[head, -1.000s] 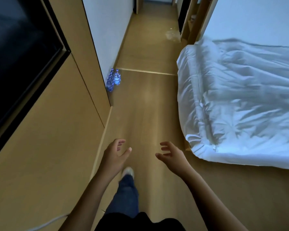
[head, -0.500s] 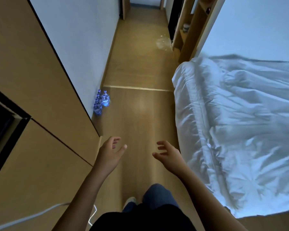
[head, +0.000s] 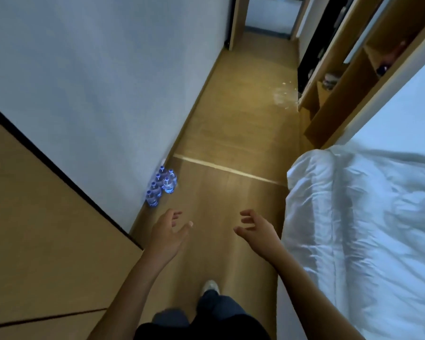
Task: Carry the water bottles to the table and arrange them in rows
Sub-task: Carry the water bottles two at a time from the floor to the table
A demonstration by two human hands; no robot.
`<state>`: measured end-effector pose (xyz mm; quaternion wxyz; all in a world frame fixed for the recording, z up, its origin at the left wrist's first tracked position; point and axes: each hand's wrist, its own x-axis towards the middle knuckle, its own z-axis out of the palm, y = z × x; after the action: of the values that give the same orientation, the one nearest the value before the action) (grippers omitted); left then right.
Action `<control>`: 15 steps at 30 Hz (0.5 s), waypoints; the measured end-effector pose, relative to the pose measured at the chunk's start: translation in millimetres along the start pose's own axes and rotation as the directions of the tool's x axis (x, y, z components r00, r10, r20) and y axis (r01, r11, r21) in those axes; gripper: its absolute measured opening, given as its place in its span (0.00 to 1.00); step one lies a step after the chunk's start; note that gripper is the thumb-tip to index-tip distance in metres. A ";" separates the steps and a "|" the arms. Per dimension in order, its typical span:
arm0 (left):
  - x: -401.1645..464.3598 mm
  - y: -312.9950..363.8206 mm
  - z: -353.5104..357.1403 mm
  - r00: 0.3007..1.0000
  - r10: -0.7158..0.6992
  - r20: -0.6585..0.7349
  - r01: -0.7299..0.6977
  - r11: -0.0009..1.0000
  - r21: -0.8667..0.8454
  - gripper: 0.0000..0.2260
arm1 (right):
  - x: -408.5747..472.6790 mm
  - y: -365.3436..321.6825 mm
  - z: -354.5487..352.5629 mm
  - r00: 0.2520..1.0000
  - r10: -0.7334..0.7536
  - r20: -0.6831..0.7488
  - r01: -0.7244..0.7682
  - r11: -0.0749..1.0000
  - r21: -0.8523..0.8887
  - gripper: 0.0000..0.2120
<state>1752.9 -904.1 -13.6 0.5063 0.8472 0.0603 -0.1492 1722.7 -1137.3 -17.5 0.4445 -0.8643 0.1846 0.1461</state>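
Several small clear water bottles [head: 161,186] with blue caps and labels stand upright in a tight cluster on the wooden floor, against the base of the white wall. My left hand [head: 168,234] is held out in front of me, open, fingers spread, a short way below and right of the bottles and apart from them. My right hand [head: 257,230] is also open and empty, fingers curled loosely, further right near the bed's edge. No table is in view.
A bed with a rumpled white duvet [head: 366,231] fills the right side. A wooden panel wall [head: 47,236] runs along the left. The wooden floor corridor [head: 238,123] leads ahead to a doorway. Open wooden shelving [head: 334,94] stands at the upper right.
I have walked forward along the floor; the bottles are now much nearer my left hand. The dark screen on the left has passed out of view. Both hands stay open.
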 end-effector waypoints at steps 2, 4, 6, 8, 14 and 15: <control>33.5 17.6 1.4 0.999 -0.018 -0.028 0.018 1.000 -0.004 0.13 | 43.3 -18.9 -22.0 0.999 -0.033 0.023 0.033 0.999 -0.011 0.23; 64.1 33.6 1.7 0.997 -0.048 -0.054 0.048 0.999 -0.013 0.14 | 80.5 -38.1 -38.0 0.997 -0.049 0.054 0.050 0.999 -0.017 0.23; 97.9 46.8 2.6 0.995 -0.067 -0.078 0.064 0.997 -0.045 0.14 | 117.7 -55.6 -48.0 0.993 -0.075 0.093 0.077 0.997 -0.022 0.23; 133.4 58.0 3.7 0.991 -0.091 -0.094 0.086 0.995 -0.053 0.13 | 156.7 -72.4 -54.0 0.988 -0.091 0.126 0.096 0.995 -0.035 0.24; 251.2 89.7 7.7 0.975 -0.175 -0.138 0.172 0.985 -0.028 0.20 | 278.7 -125.0 -64.8 0.971 -0.124 0.202 0.134 0.990 -0.034 0.22; 273.0 95.9 7.1 0.968 -0.204 -0.145 0.202 0.979 -0.028 0.22 | 298.9 -134.1 -67.0 0.969 -0.125 0.213 0.133 0.991 -0.027 0.22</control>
<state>2034.7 -969.7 -21.8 0.4880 0.8420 0.1848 -0.1371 2054.7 -1177.0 -8.6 0.4523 -0.8630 0.0768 0.2116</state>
